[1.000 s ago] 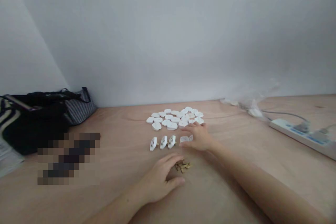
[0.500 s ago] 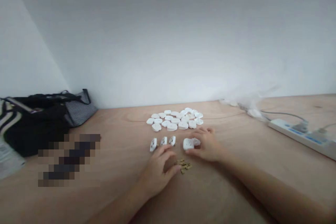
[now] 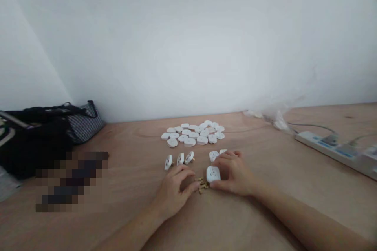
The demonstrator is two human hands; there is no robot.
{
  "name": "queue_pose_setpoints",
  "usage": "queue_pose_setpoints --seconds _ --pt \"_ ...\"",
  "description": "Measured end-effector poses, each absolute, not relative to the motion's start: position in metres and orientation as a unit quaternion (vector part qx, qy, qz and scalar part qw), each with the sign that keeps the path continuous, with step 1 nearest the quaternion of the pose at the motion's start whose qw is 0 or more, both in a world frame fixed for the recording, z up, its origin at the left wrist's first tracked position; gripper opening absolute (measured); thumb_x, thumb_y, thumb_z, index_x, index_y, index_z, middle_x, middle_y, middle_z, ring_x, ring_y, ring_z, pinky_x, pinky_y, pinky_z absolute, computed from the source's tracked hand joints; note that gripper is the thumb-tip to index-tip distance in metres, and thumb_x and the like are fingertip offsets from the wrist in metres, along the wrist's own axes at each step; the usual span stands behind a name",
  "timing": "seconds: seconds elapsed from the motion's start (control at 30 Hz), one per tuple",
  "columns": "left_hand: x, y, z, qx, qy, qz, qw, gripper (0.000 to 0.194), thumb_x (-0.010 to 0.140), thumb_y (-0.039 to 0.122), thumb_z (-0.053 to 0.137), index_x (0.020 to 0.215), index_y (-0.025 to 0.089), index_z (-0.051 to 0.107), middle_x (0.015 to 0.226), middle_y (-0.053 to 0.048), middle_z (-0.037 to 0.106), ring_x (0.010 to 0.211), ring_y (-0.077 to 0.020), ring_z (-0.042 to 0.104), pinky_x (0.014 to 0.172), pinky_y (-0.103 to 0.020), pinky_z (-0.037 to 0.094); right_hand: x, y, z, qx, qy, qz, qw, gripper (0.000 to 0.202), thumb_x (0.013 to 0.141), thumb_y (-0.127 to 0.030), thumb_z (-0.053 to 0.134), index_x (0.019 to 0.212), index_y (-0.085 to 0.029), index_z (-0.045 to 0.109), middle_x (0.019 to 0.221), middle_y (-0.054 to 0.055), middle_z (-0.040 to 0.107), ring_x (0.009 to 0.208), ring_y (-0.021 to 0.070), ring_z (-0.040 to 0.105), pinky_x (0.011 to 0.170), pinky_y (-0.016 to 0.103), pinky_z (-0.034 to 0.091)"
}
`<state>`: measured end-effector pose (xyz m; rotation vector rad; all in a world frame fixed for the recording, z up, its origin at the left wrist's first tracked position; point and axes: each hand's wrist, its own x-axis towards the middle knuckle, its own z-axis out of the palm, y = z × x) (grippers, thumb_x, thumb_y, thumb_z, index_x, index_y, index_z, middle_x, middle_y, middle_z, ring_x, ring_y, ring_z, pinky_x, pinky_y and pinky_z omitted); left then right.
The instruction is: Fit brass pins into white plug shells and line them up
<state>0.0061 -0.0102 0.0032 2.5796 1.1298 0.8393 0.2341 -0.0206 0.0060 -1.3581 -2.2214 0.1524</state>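
Observation:
My right hand (image 3: 235,174) grips a white plug base (image 3: 213,174), a rounded square piece with slots in its face. Just behind it lie another white plug base (image 3: 214,156) and a partly covered white piece (image 3: 223,151). My left hand (image 3: 176,192) is curved with thumb and fingers apart, and I see nothing between them. Its thumb tip is at the edge of a small pile of brass pins (image 3: 203,184); whether it touches them I cannot tell. Beyond the left fingers, three white plug pieces (image 3: 180,159) stand on edge in a row, with brass-coloured pins showing on some.
Several white plug pieces (image 3: 193,135) lie grouped farther back on the wooden table (image 3: 132,188). To the right are a white power strip (image 3: 332,151) with cords and a clear plastic bag (image 3: 279,119). A black bag (image 3: 35,141) and a blurred-out dark object (image 3: 76,180) occupy the left.
My right hand has brought a white plug base nearer to me, beside the brass pins. Pieces it partly covered before now show behind it. My left hand has barely moved.

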Motion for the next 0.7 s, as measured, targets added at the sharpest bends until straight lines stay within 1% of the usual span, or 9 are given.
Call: queue_pose_setpoints --seconds 0.1,0.2,0.27,0.37,0.43,0.53,0.7 --pt "0.002 -0.004 0.008 0.869 0.385 0.311 0.008 0.015 0.086 0.026 0.05 0.089 0.018 0.064 0.09 -0.006 0.059 0.086 -0.02 0.055 0.079 -0.033 0.046 0.231 -0.025 0.006 -0.489 -0.829 0.064 0.263 0.035 0.064 -0.054 0.067 0.082 -0.023 0.062 0.086 0.002 0.063 0.087 0.023 0.051 0.082 0.039 0.025" --pt "-0.004 0.007 0.009 0.862 0.395 0.305 -0.086 0.018 0.085 0.023 0.051 0.095 0.019 0.064 0.093 -0.007 0.059 0.086 -0.0218 0.052 0.078 -0.036 0.044 0.229 -0.028 0.006 -0.482 -0.836 0.066 0.256 0.038 0.062 -0.055 0.068 0.081 -0.023 0.062 0.087 0.003 0.063 0.089 0.0237 0.05 0.083 0.04 0.025" --pt "-0.006 0.014 0.008 0.862 0.4 0.287 -0.122 0.021 0.083 0.022 0.053 0.1 0.02 0.064 0.098 -0.008 0.058 0.089 -0.0236 0.051 0.079 -0.038 0.043 0.229 -0.029 0.006 -0.479 -0.838 0.067 0.252 0.038 0.062 -0.055 0.067 0.081 -0.023 0.062 0.087 0.003 0.063 0.089 0.0241 0.05 0.083 0.04 0.025" --pt "-0.004 0.018 0.005 0.869 0.399 0.258 -0.134 0.025 0.081 0.023 0.056 0.105 0.022 0.063 0.107 -0.009 0.056 0.096 -0.0259 0.049 0.081 -0.04 0.043 0.229 -0.028 0.006 -0.477 -0.838 0.068 0.255 0.038 0.063 -0.055 0.067 0.084 -0.024 0.062 0.087 0.003 0.063 0.09 0.0241 0.05 0.083 0.04 0.025" --pt "-0.002 0.018 0.004 0.874 0.396 0.249 -0.133 0.023 0.081 0.024 0.056 0.102 0.021 0.065 0.11 -0.009 0.055 0.099 -0.027 0.048 0.083 -0.041 0.043 0.229 -0.028 0.005 -0.478 -0.836 0.067 0.261 0.038 0.062 -0.054 0.068 0.083 -0.024 0.062 0.087 0.003 0.063 0.089 0.0239 0.05 0.084 0.04 0.025" --pt "0.0 0.017 0.003 0.878 0.39 0.247 -0.129 0.019 0.082 0.023 0.055 0.098 0.021 0.066 0.113 -0.009 0.054 0.102 -0.0271 0.047 0.085 -0.042 0.042 0.229 -0.027 0.004 -0.48 -0.835 0.065 0.262 0.038 0.061 -0.053 0.07 0.083 -0.023 0.063 0.087 0.003 0.062 0.09 0.0242 0.05 0.085 0.041 0.025" --pt "0.001 0.02 0.0 0.876 0.384 0.262 -0.125 0.019 0.082 0.022 0.055 0.097 0.022 0.066 0.112 -0.008 0.054 0.102 -0.0262 0.047 0.085 -0.042 0.042 0.228 -0.026 0.004 -0.478 -0.838 0.061 0.254 0.038 0.062 -0.055 0.068 0.084 -0.024 0.063 0.086 0.003 0.062 0.09 0.0241 0.051 0.086 0.041 0.025"
